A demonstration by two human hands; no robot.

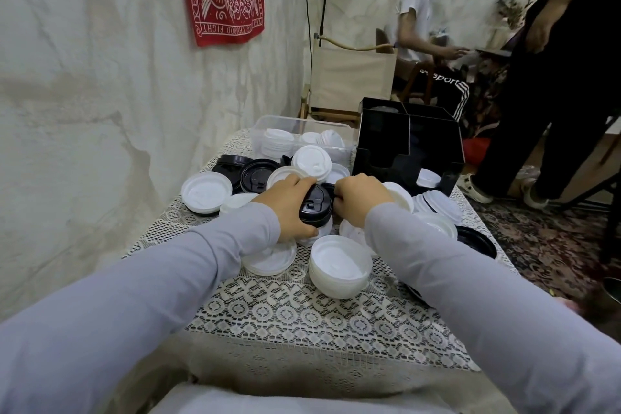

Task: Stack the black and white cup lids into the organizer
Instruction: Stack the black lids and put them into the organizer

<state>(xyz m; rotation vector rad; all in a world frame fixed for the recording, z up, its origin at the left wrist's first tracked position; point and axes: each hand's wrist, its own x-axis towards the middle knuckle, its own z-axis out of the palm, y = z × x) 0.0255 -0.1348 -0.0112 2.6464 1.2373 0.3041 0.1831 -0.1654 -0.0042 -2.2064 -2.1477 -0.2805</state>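
Black lid stack [314,209] gripped in left hand [288,208], right hand [360,198] pinching its edge, trousers [437,92] reading "sport"

At the centre of the frame the left hand [289,208] grips a short stack of black lids [314,207], and the right hand [361,198] curls against the stack's right side. White lids [339,265] lie scattered around them on the lace tablecloth [302,312]. The black organizer [408,148] stands at upper right of centre, beside a clear bin [268,124].
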